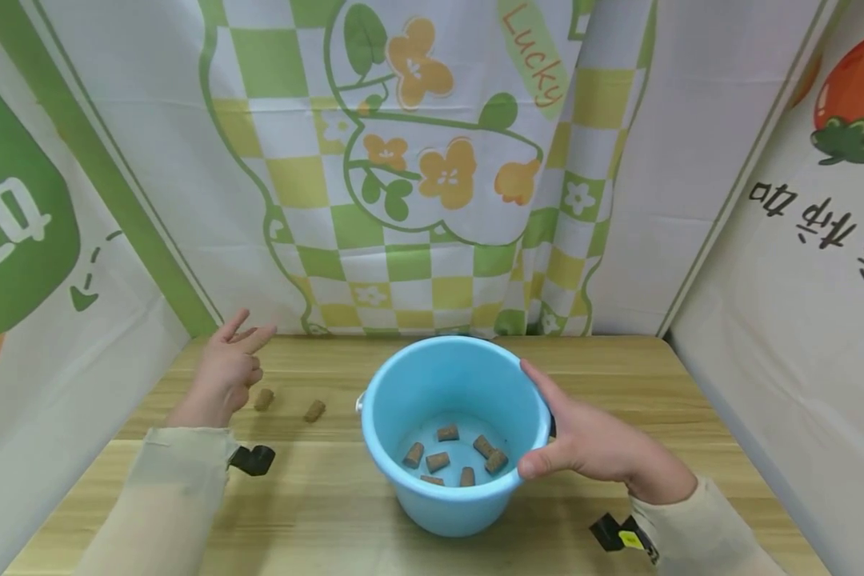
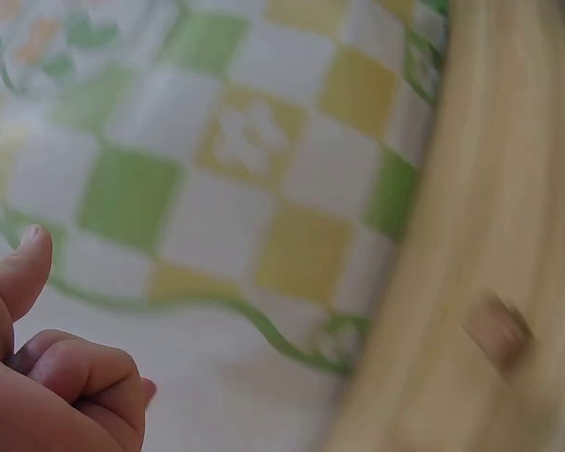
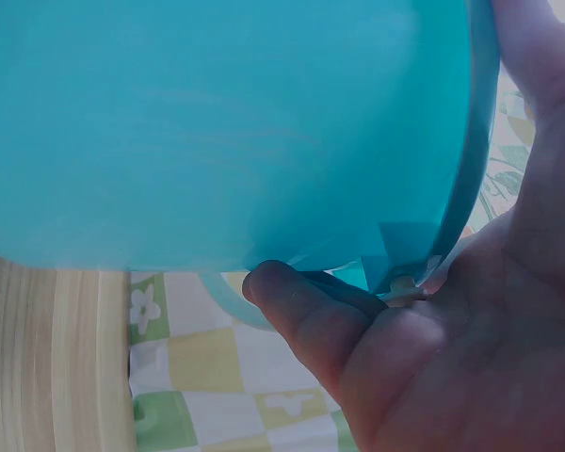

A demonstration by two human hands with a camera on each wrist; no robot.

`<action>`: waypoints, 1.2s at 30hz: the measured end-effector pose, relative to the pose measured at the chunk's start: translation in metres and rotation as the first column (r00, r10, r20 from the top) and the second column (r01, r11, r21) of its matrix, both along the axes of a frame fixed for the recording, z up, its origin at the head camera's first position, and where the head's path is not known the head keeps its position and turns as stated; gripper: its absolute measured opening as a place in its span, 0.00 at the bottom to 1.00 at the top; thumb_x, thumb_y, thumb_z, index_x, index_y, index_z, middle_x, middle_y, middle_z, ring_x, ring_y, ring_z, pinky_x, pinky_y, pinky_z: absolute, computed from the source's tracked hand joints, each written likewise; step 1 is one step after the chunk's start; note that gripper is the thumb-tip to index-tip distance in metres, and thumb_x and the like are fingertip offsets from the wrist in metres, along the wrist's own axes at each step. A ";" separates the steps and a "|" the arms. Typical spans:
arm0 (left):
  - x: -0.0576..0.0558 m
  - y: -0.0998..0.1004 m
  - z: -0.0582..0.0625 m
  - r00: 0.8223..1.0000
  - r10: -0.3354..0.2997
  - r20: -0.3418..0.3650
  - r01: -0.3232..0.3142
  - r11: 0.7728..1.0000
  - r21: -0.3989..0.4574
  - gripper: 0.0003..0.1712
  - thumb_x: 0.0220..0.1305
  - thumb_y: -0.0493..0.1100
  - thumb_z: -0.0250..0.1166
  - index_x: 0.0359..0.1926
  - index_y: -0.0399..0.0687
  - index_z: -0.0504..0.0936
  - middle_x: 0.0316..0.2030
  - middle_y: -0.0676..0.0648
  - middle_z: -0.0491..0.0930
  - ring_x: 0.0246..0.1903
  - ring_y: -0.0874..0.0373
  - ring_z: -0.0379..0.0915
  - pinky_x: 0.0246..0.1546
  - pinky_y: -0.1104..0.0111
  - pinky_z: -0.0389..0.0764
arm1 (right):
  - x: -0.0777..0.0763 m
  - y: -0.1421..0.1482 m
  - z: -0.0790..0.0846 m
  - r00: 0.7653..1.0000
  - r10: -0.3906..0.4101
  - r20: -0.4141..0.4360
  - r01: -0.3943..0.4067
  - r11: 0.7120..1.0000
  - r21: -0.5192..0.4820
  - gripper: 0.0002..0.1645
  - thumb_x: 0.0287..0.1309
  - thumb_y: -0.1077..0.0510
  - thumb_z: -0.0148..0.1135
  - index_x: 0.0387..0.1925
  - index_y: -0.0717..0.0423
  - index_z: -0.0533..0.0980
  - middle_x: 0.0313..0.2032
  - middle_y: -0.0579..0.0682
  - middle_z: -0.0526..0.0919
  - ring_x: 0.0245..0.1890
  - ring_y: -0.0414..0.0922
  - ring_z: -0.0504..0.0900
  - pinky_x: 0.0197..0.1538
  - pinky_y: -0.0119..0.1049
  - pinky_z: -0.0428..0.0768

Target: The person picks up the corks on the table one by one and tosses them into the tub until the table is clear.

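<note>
A light-blue bucket (image 1: pixel 455 512) stands at the middle of the wooden table, its mouth facing up toward me. Several brown corks (image 1: pixel 438 462) lie scattered on its bottom. My right hand (image 1: pixel 598 444) grips the bucket's right rim, thumb at the near side and another finger reaching along the far side; the right wrist view shows fingers against the outer wall (image 3: pixel 217 141). To the bucket's left, my left hand (image 1: pixel 226 368) is raised with two digits stretched out and the others bent, holding nothing visible. Beside it on the table are a cork (image 1: pixel 264 400) and a second cork (image 1: pixel 315 411).
The wooden table (image 1: pixel 310 496) ends at a checkered curtain (image 1: pixel 410 264) at the back. White printed side panels rise at the left (image 1: pixel 115 320) and right (image 1: pixel 785 320). A white handle joint (image 1: pixel 360 402) sticks out at the bucket's left.
</note>
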State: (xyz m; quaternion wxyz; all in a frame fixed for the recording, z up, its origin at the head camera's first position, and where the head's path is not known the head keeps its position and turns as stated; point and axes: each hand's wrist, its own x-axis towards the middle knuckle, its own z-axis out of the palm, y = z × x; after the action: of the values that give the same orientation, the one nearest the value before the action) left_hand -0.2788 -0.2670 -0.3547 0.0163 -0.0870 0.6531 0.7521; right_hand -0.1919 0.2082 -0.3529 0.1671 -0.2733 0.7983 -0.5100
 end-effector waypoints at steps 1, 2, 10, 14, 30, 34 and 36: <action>-0.002 -0.006 -0.008 1.000 0.009 0.029 -0.009 1.000 -0.021 0.55 0.67 0.52 0.66 0.80 0.66 0.37 0.78 0.44 0.33 0.12 0.66 0.48 0.13 0.73 0.58 | 0.000 0.000 0.000 1.000 0.001 0.003 -0.001 1.000 -0.005 0.78 0.46 0.45 0.81 0.79 0.39 0.31 0.63 0.62 0.68 0.56 0.58 0.74 0.53 0.51 0.75; -0.003 -0.013 -0.017 0.998 0.019 0.059 -0.017 0.999 -0.045 0.56 0.66 0.55 0.67 0.80 0.66 0.36 0.78 0.45 0.33 0.12 0.66 0.49 0.13 0.72 0.58 | 0.000 0.000 0.000 1.000 0.003 0.007 -0.003 1.000 -0.012 0.78 0.46 0.45 0.81 0.79 0.39 0.31 0.63 0.62 0.68 0.56 0.59 0.74 0.53 0.52 0.75; 0.000 -0.060 -0.084 0.972 0.070 0.225 -0.029 0.984 -0.178 0.59 0.68 0.61 0.62 0.79 0.54 0.28 0.75 0.36 0.45 0.15 0.67 0.55 0.17 0.73 0.65 | 0.000 0.000 0.000 1.000 -0.014 0.013 0.014 1.000 0.003 0.79 0.45 0.45 0.82 0.79 0.39 0.31 0.63 0.62 0.68 0.55 0.58 0.75 0.53 0.52 0.75; 0.008 -0.078 -0.109 0.956 0.147 0.252 -0.085 0.967 -0.241 0.54 0.73 0.56 0.59 0.79 0.48 0.30 0.76 0.35 0.36 0.17 0.66 0.57 0.20 0.72 0.67 | 0.000 -0.001 0.000 1.000 -0.003 0.012 0.003 1.000 -0.008 0.78 0.45 0.45 0.82 0.79 0.39 0.31 0.63 0.61 0.68 0.55 0.57 0.75 0.53 0.52 0.75; -0.008 -0.065 -0.125 0.962 0.083 0.259 0.026 0.919 -0.393 0.52 0.65 0.61 0.67 0.79 0.49 0.50 0.76 0.33 0.43 0.33 0.56 0.71 0.27 0.68 0.73 | 0.000 0.000 0.000 1.000 0.003 -0.002 -0.003 1.000 -0.012 0.78 0.45 0.44 0.81 0.79 0.38 0.32 0.63 0.61 0.68 0.56 0.58 0.74 0.53 0.51 0.75; -0.011 -0.058 -0.122 0.962 0.061 0.265 0.059 0.906 -0.419 0.53 0.65 0.63 0.65 0.78 0.41 0.51 0.75 0.32 0.42 0.66 0.37 0.52 0.52 0.54 0.73 | 0.000 -0.001 0.001 1.000 0.002 -0.002 -0.002 1.000 -0.007 0.78 0.45 0.44 0.81 0.79 0.38 0.32 0.64 0.61 0.68 0.56 0.58 0.75 0.53 0.51 0.76; -0.011 -0.056 -0.121 0.963 0.063 0.263 0.057 0.904 -0.424 0.51 0.67 0.61 0.64 0.76 0.36 0.53 0.75 0.30 0.45 0.68 0.34 0.49 0.58 0.48 0.68 | 0.000 -0.001 0.002 1.000 0.000 -0.001 0.000 1.000 -0.003 0.78 0.45 0.44 0.81 0.79 0.38 0.32 0.64 0.61 0.68 0.56 0.58 0.75 0.53 0.50 0.76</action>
State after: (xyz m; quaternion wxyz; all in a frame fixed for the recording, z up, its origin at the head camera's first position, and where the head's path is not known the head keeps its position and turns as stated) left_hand -0.2898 -0.3230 -0.4753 0.0848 -0.1913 0.7934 0.5716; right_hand -0.1921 0.2071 -0.3513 0.1665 -0.2738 0.7976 -0.5110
